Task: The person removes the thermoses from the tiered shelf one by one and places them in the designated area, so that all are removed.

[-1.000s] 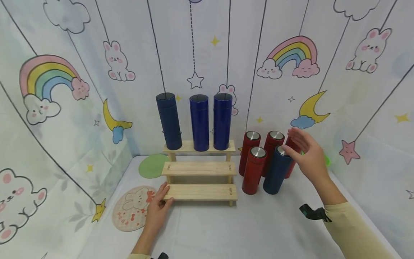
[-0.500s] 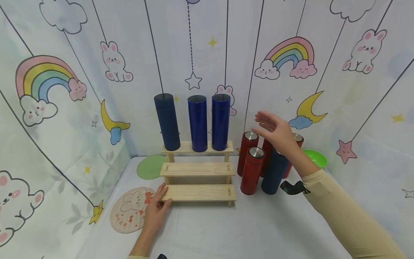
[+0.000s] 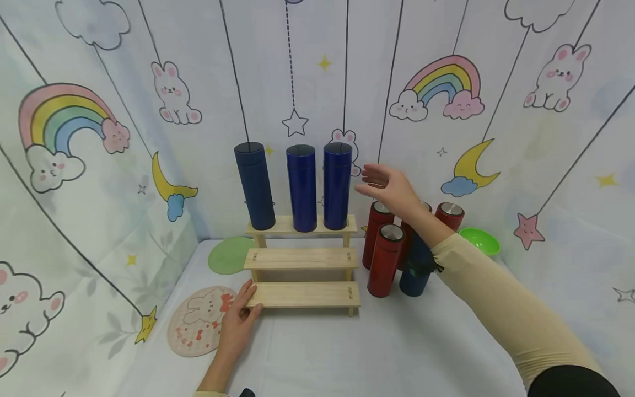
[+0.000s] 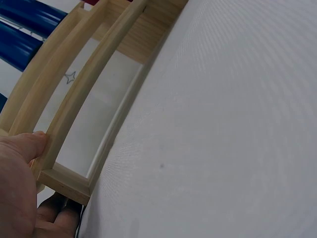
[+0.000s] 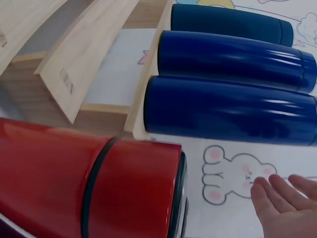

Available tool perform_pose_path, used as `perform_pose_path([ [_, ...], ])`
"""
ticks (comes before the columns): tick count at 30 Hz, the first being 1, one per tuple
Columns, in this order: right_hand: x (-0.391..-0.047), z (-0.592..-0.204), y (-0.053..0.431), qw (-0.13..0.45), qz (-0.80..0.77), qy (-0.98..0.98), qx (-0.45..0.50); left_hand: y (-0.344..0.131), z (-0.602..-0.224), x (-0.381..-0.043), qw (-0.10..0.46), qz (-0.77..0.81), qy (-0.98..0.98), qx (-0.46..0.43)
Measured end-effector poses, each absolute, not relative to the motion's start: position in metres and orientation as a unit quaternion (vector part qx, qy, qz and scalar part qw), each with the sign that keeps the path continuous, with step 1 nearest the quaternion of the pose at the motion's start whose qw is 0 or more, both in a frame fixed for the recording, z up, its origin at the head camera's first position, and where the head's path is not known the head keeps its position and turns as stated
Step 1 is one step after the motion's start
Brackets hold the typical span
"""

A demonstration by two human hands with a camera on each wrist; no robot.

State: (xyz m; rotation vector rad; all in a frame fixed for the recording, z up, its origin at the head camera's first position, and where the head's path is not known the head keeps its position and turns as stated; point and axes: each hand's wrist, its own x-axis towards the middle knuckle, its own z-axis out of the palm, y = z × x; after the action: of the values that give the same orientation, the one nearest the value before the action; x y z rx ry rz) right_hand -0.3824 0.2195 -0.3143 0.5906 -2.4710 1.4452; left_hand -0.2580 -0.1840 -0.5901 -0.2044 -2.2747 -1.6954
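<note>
My left hand (image 3: pixel 237 328) grips the left end of a three-step wooden shelf (image 3: pixel 303 295), its thumb on the lowest step; in the left wrist view, fingers pass behind the end of the frame (image 4: pixel 64 186). Three flasks stand upright on the top step: a matte dark blue one (image 3: pixel 255 187) at left, a glossy blue one (image 3: pixel 301 190) in the middle and another glossy blue flask (image 3: pixel 337 187) at right. Just right of that last one, my right hand (image 3: pixel 394 190) hovers with fingers extended, holding nothing. In the right wrist view, these fingers (image 5: pixel 285 198) point toward its upper end.
Several red flasks (image 3: pixel 384 264) with steel lids stand right of the shelf, under my right forearm. Among them is a dark blue flask (image 3: pixel 414 278), partly hidden by the wrist. A green bowl (image 3: pixel 479 241), a green mat (image 3: pixel 228 256) and a rabbit mat (image 3: pixel 195 325) lie around.
My right hand has moved left from above the dark blue flask at right, across the red flasks, to beside the rightmost flask on the top step. The left hand keeps its hold.
</note>
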Motion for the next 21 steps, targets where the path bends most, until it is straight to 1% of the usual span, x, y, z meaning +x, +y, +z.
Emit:
perform_pose_path([
  [7,-0.397,-0.318,0.201,0.079,0.501,-0.84,0.195,-0.185,-0.589,-0.259,0.136,-0.598,-0.787,-0.067],
  [12,-0.404,-0.32,0.187,0.079,0.507,-0.838,0.185,-0.184,-0.587,-0.258,0.143,-0.592,-0.79,-0.069],
  [17,-0.407,-0.323,0.177,0.08,0.5,-0.846,0.165,-0.184,-0.588,-0.259,0.164,-0.586,-0.789,-0.083],
  [21,-0.408,-0.327,0.174,0.093,0.494,-0.851,0.151,-0.183,-0.589,-0.258,0.16,-0.593,-0.785,-0.08],
])
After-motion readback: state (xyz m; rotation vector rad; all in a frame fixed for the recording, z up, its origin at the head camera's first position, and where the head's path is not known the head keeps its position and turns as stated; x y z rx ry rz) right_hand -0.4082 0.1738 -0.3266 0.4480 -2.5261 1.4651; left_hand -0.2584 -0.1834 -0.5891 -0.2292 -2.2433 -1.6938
